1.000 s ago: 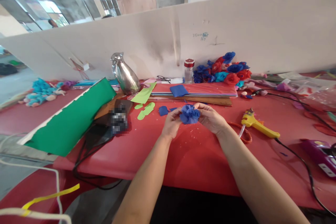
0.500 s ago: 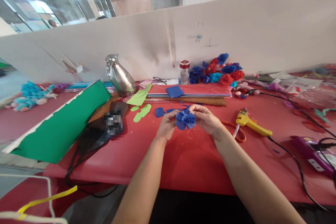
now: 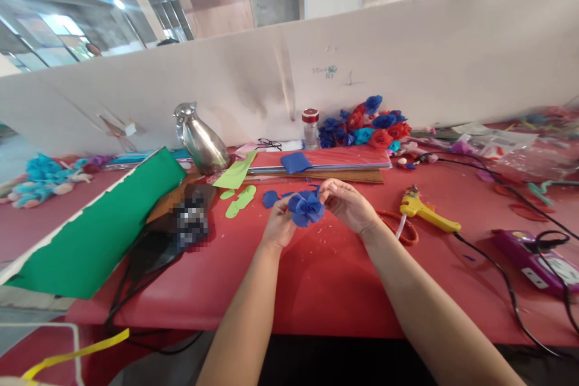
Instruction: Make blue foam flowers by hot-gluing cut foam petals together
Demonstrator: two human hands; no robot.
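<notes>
Both hands meet just above the near part of the bench [image 3: 325,277]. The left hand [image 3: 278,223] has its grip closed on the flower [image 3: 306,207] from the side, and the right hand [image 3: 346,205] pinches an outer petal. The bloom looks largely formed, with several blue layers already curled round its centre. Just beyond it lie loose blue petals [image 3: 270,198] and green leaves [image 3: 239,199], none of them attached. The glue gun [image 3: 425,210] rests to the right, untouched. Against the far divider, a flower pile [image 3: 366,126] looks finished.
</notes>
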